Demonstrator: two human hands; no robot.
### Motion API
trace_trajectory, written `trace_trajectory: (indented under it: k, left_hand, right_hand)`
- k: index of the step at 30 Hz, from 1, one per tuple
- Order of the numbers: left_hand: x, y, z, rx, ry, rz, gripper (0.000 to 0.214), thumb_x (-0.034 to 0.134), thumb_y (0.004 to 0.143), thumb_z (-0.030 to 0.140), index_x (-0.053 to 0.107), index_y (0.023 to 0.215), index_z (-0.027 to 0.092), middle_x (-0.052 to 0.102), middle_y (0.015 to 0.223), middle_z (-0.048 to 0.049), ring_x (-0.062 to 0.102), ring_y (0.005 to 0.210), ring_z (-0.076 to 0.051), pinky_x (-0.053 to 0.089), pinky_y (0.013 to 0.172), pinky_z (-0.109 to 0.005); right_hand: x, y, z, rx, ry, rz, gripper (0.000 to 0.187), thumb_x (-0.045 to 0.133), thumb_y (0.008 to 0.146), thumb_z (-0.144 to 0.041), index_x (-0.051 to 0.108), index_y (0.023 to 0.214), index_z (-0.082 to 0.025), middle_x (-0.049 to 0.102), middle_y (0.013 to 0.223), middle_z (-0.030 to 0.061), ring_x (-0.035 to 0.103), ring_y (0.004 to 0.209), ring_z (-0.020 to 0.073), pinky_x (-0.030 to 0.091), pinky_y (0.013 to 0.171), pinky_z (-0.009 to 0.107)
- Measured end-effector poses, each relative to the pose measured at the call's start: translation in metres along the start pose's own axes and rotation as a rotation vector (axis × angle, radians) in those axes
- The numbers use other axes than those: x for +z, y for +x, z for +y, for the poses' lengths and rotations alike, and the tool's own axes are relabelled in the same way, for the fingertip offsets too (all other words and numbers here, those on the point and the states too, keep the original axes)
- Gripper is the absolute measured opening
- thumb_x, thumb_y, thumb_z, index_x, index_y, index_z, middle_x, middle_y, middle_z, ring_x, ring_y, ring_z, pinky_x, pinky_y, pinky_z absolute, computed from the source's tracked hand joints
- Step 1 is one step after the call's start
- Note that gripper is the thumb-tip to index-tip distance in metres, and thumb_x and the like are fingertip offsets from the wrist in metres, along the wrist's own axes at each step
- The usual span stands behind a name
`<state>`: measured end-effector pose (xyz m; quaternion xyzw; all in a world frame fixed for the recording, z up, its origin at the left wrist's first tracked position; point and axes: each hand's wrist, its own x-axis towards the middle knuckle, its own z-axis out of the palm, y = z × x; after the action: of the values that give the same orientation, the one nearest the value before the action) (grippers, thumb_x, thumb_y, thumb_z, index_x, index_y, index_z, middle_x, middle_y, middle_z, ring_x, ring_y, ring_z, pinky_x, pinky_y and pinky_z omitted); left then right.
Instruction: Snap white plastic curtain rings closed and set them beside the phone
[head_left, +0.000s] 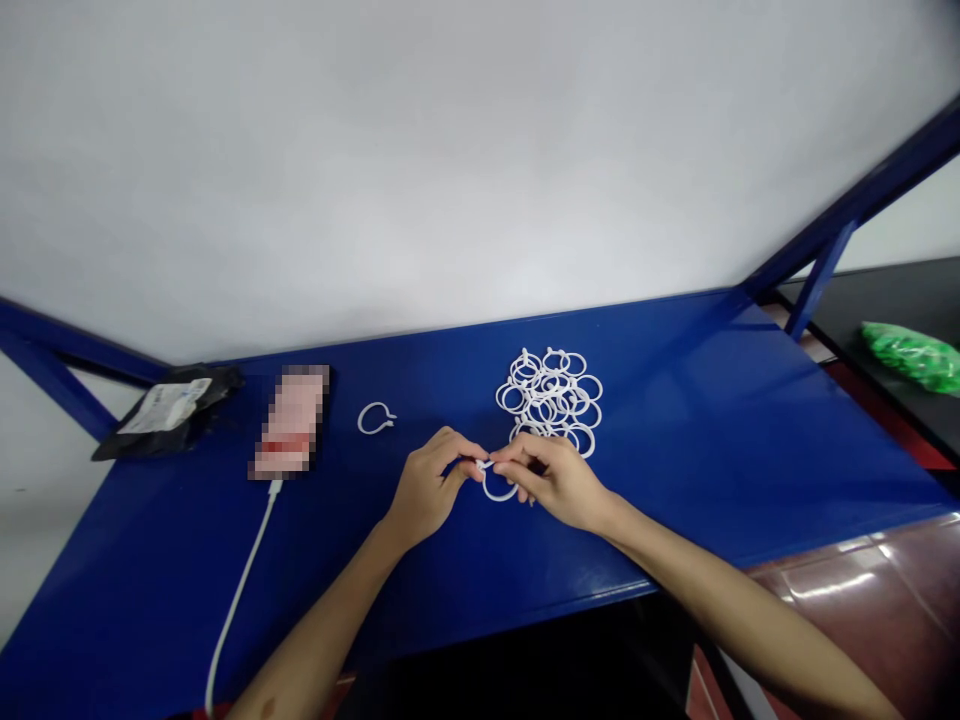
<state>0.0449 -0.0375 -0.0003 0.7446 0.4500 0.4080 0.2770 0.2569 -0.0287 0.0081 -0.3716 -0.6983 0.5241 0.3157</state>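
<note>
Between both hands is a white plastic ring (498, 496), a round loop with a small clasp at its top. My left hand (435, 480) pinches the ring at its clasp end with thumb and index finger. On the other side, my right hand (555, 480) is closed on the same ring, its thumb and fingertips near the clasp. Just beyond my right hand lies a pile of similar white rings (553, 385). A single white ring (360, 418) with its ends apart rests on the blue table, left of my hands.
A phone (292, 420), its screen blurred, lies at the left of the blue table (675, 400) with a white cable (244, 580) running to the front edge. A black package (169, 410) sits at the far left. Blue frame bars (821, 275) rise at the sides; a green bag (911, 355) lies beyond.
</note>
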Motion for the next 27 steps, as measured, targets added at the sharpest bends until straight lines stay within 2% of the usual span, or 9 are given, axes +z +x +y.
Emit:
trace_trajectory:
  k: [3,5,7,10,12,15,20,23,27]
  left_hand:
    - [0.001,0.000,0.002,0.026,-0.022,0.027,0.018,0.058,0.097,0.031,0.068,0.085,0.021,0.069,0.078,-0.0008,0.064,0.071,-0.013,0.050,0.066,-0.025]
    - [0.000,0.000,0.005,0.001,-0.011,0.038,0.019,0.057,0.097,0.032,0.066,0.085,0.021,0.067,0.077,-0.0004,0.062,0.070,-0.013,0.049,0.066,-0.025]
    - [-0.002,-0.001,0.009,-0.041,0.008,0.033,0.021,0.056,0.098,0.032,0.064,0.083,0.020,0.064,0.076,0.0004,0.061,0.069,-0.012,0.048,0.067,-0.024]
    - [-0.005,0.000,0.014,-0.093,0.019,0.002,0.025,0.054,0.098,0.030,0.061,0.077,0.019,0.062,0.073,0.0014,0.060,0.067,-0.011,0.046,0.066,-0.024]
    - [-0.006,0.000,0.016,-0.128,0.023,-0.010,0.025,0.054,0.097,0.031,0.060,0.075,0.019,0.062,0.071,0.0018,0.059,0.066,-0.011,0.045,0.066,-0.024]
    - [-0.005,0.000,0.016,-0.168,0.012,-0.014,0.027,0.054,0.097,0.031,0.058,0.074,0.018,0.061,0.069,0.0026,0.058,0.064,-0.010,0.044,0.065,-0.023]
    - [-0.005,-0.004,0.010,-0.143,-0.163,-0.075,0.028,0.060,0.095,0.042,0.061,0.081,0.018,0.063,0.075,0.0016,0.059,0.070,-0.012,0.045,0.069,-0.024]
    - [-0.004,-0.006,0.007,-0.136,-0.232,-0.070,0.035,0.063,0.091,0.052,0.062,0.079,0.019,0.063,0.074,0.0014,0.059,0.070,-0.012,0.045,0.069,-0.024]
    - [-0.003,-0.005,0.004,-0.136,-0.207,-0.037,0.041,0.062,0.088,0.058,0.064,0.075,0.019,0.063,0.071,0.0015,0.057,0.065,-0.011,0.043,0.064,-0.023]
  right_hand:
    - [-0.002,0.001,-0.003,-0.080,-0.099,0.030,0.021,0.055,0.101,-0.036,0.068,0.100,-0.020,0.067,0.077,0.0007,0.064,0.057,0.0099,0.054,0.056,0.024]
    - [-0.002,0.001,-0.005,-0.208,-0.249,0.110,0.022,0.055,0.100,-0.037,0.067,0.109,-0.021,0.069,0.098,0.0074,0.069,0.079,0.0156,0.058,0.069,0.031]
    - [-0.002,0.000,-0.007,-0.359,-0.412,0.156,0.029,0.057,0.098,-0.040,0.065,0.119,-0.021,0.065,0.114,0.0122,0.066,0.101,0.0220,0.058,0.082,0.038]
    - [-0.003,-0.002,-0.009,-0.496,-0.480,0.120,0.032,0.048,0.103,-0.039,0.061,0.124,-0.019,0.065,0.111,0.0122,0.064,0.100,0.0216,0.058,0.082,0.038]
    - [-0.003,-0.003,-0.008,-0.509,-0.447,0.090,0.031,0.046,0.103,-0.038,0.058,0.125,-0.018,0.067,0.103,0.0098,0.065,0.087,0.0181,0.058,0.074,0.033]
    - [-0.001,-0.003,-0.006,-0.497,-0.461,0.095,0.024,0.055,0.100,-0.034,0.060,0.120,-0.020,0.069,0.092,0.0055,0.065,0.072,0.0143,0.055,0.063,0.027]
    - [0.003,-0.003,-0.003,-0.480,-0.373,0.201,0.013,0.054,0.100,-0.019,0.062,0.110,-0.020,0.074,0.095,0.0051,0.070,0.079,0.0129,0.057,0.069,0.024]
    - [0.004,-0.004,-0.006,-0.443,-0.310,0.175,0.009,0.056,0.100,-0.020,0.063,0.106,-0.020,0.075,0.094,0.0051,0.071,0.078,0.0130,0.058,0.068,0.025]
    - [0.002,-0.004,-0.007,-0.403,-0.246,0.107,0.008,0.056,0.100,-0.021,0.064,0.102,-0.020,0.074,0.093,0.0044,0.070,0.075,0.0118,0.056,0.066,0.024]
